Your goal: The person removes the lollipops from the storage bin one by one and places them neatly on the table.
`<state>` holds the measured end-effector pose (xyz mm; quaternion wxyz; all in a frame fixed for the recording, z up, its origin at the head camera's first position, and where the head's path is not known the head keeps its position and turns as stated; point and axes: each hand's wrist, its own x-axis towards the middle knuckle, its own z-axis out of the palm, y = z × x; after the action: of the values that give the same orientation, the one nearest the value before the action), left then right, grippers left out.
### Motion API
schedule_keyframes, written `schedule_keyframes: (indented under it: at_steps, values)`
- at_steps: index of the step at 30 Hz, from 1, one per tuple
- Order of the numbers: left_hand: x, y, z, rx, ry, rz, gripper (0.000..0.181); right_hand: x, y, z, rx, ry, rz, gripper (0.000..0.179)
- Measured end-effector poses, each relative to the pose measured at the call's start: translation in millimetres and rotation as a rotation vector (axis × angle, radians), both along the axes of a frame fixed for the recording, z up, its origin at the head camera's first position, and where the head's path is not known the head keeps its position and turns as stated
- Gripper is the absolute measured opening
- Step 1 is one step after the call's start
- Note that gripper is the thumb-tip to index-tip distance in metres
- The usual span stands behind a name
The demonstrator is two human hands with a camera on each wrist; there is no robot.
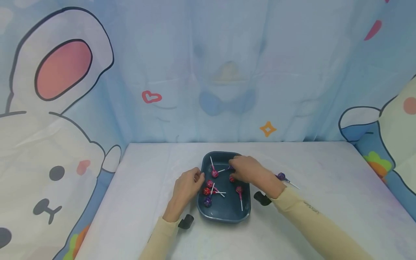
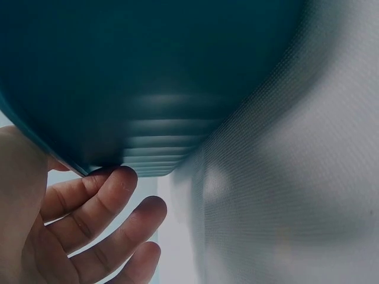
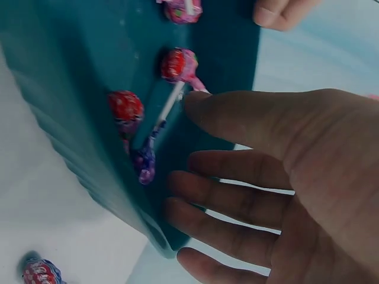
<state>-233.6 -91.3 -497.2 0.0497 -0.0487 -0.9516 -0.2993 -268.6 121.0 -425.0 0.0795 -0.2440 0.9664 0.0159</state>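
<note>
A dark blue-green tray [image 1: 224, 213] holds several wrapped lollipops, among them a pink one [image 1: 215, 173], a purple one [image 1: 208, 201] and a red one [image 1: 239, 189]. My left hand [image 1: 188, 186] holds the tray's left rim; in the left wrist view its fingers [image 2: 121, 180] lie against the outer wall and the thumb is mostly hidden. Over the tray's far right corner is my right hand [image 1: 248, 169], its fingers spread and nothing gripped. Its thumb is close to a red-and-pink lollipop [image 3: 177, 65], with a purple lollipop [image 3: 144, 164] beside the fingertips.
Another purple lollipop [image 1: 281, 176] lies on the white tabletop [image 1: 318, 202], right of the tray and partly behind my right wrist. A printed blue curtain [image 1: 227, 119] hangs along the table's far edge. Dark devices [image 1: 186, 221] are worn at both wrists.
</note>
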Motion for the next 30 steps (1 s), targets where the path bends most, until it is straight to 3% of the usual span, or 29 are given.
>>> schedule_keyframes:
  at_steps: [11,18,30]
  values:
    - [-0.2,-0.5,0.1,-0.002,0.003,0.0,0.023,4.8,-9.9,-23.4,0.101,0.097,0.089,0.011]
    - [-0.6,-0.7,-0.7,-0.009,0.007,-0.001,0.022,7.7,-13.6,-31.4,0.18,0.125,0.089,0.019]
    - [-1.4,0.0,-0.6,-0.009,0.0,0.004,0.022,7.3,-16.6,-33.5,0.195,0.113,0.075,0.022]
